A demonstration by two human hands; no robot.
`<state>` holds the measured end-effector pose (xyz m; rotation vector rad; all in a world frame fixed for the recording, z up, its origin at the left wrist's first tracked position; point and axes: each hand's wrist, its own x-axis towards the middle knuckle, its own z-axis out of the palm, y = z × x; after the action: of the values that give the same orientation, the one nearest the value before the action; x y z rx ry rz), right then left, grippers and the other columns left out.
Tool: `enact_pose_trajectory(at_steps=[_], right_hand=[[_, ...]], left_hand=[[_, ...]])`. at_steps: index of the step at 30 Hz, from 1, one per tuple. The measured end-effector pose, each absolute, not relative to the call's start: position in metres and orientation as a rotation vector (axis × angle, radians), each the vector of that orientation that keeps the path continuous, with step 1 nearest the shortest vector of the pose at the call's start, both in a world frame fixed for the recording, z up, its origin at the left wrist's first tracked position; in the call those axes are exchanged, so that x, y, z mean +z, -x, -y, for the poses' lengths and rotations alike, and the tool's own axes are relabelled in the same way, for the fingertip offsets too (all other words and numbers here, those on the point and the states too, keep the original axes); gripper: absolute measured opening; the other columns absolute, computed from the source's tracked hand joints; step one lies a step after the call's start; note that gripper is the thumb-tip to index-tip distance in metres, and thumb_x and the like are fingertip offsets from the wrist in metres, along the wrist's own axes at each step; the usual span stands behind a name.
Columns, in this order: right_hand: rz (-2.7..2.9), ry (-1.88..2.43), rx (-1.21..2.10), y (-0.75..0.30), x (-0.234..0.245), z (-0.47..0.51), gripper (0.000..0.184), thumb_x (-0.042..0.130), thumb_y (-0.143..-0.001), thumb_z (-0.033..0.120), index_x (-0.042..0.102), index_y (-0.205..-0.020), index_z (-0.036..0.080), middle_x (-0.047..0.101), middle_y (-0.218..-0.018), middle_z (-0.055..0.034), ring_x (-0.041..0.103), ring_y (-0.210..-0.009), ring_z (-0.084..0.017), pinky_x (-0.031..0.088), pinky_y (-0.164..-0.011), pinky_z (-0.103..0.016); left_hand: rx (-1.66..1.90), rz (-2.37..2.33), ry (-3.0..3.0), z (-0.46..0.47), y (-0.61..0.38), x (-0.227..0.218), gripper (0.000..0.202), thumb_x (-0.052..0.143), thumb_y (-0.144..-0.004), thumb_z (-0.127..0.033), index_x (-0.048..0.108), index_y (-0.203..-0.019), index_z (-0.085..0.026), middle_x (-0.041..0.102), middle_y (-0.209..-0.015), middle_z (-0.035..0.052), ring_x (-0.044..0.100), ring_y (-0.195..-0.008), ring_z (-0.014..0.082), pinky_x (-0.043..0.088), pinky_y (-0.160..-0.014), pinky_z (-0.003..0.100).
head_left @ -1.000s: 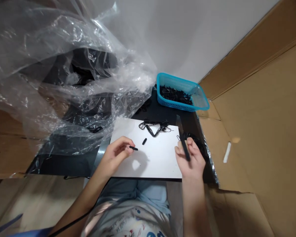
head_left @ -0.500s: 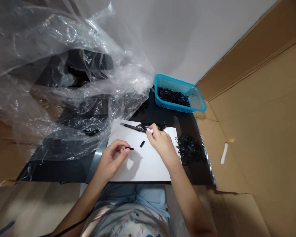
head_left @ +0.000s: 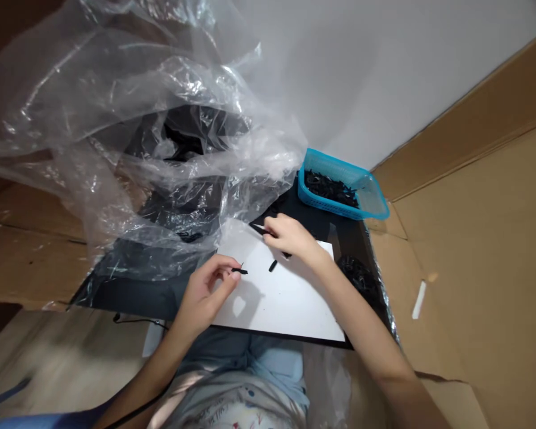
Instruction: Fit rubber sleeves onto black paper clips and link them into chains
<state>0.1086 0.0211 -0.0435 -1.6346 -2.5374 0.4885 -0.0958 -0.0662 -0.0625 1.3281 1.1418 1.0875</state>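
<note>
A person's left hand (head_left: 203, 287) pinches a small black piece (head_left: 239, 271) between thumb and forefinger, holding it just above a white board (head_left: 286, 304). The right hand (head_left: 292, 235) is curled closed over the far part of the same board, gripping a thin black strip (head_left: 259, 229). The strip's end pokes out past the fingers toward the upper left, while the fingers hide most of its length.

A short black piece (head_left: 273, 266) lies on the white surface between the two hands, touching neither. The board rests on a black work surface (head_left: 292, 208), and a crumpled fold of clear plastic sheeting (head_left: 116, 149) drapes over its upper left corner.

Beyond the right hand, a blue plastic basket (head_left: 326, 162) stands on the black surface, holding a heap of black pieces (head_left: 330, 189). To the right of the board sits a dark tangle (head_left: 360, 277) of looped black material, beside a crinkled foil edge (head_left: 386, 292).

Brown cardboard (head_left: 473, 268) lines the right side, with a white stick (head_left: 418, 300) lying on it, and a white wall (head_left: 384, 77) rises behind. A black cable (head_left: 138, 408) runs along the left forearm (head_left: 156, 369), above the person's printed shirt (head_left: 232, 405).
</note>
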Motion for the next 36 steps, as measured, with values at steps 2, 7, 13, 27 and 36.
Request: enact_pose_trajectory(at_steps=[2,7,13,27,36], right_hand=[[2.149,1.582,0.796,-0.134,-0.038,-0.010,0.010,0.052,-0.078,0.028,0.054,-0.074,0.019,0.056,-0.067,-0.0003,0.052,-0.067,-0.017,0.039,-0.061,-0.027],[0.960,1.186,1.130,-0.180,-0.030,0.037,0.024,0.064,-0.066,0.041,0.047,-0.067,0.024,0.041,-0.059,0.0038,0.040,-0.053,-0.013,0.032,-0.047,-0.025],[0.798,1.033,1.183,-0.163,-0.039,0.068,0.026,0.057,-0.075,0.048,0.045,-0.070,0.026,0.032,-0.061,0.0054,0.031,-0.047,-0.010,0.027,-0.039,-0.021],[1.160,1.575,0.922,-0.134,-0.051,0.083,0.034,0.043,-0.088,0.051,0.062,-0.091,0.024,0.062,-0.086,-0.0042,0.058,-0.083,-0.020,0.046,-0.070,-0.031],[0.961,1.215,1.131,-0.128,-0.046,0.087,0.008,0.055,-0.077,0.029,0.057,-0.081,0.024,0.061,-0.077,-0.0009,0.058,-0.078,-0.018,0.046,-0.074,-0.032]], left_hand=[[1.082,-1.145,-1.314,0.067,0.097,-0.062,0.010,0.061,-0.080,-0.026,0.061,-0.082,-0.017,0.056,-0.073,0.0001,0.053,-0.068,0.0138,0.041,-0.064,0.023],[1.045,-1.096,-1.289,0.064,0.091,-0.067,0.011,0.061,-0.080,-0.029,0.062,-0.082,-0.018,0.056,-0.073,0.0006,0.053,-0.068,0.0147,0.042,-0.065,0.024],[1.053,-0.976,-1.327,0.064,0.076,-0.062,0.008,0.061,-0.081,-0.025,0.061,-0.084,-0.018,0.058,-0.075,0.0008,0.053,-0.068,0.0139,0.042,-0.064,0.023],[0.957,-0.807,-1.500,0.070,0.065,-0.064,0.007,0.056,-0.088,-0.024,0.060,-0.091,-0.019,0.057,-0.088,0.0044,0.054,-0.086,0.0184,0.041,-0.080,0.029],[0.944,-0.777,-1.468,0.072,0.068,-0.063,0.005,0.055,-0.088,-0.023,0.060,-0.091,-0.021,0.054,-0.089,0.0032,0.052,-0.087,0.0173,0.040,-0.083,0.028]])
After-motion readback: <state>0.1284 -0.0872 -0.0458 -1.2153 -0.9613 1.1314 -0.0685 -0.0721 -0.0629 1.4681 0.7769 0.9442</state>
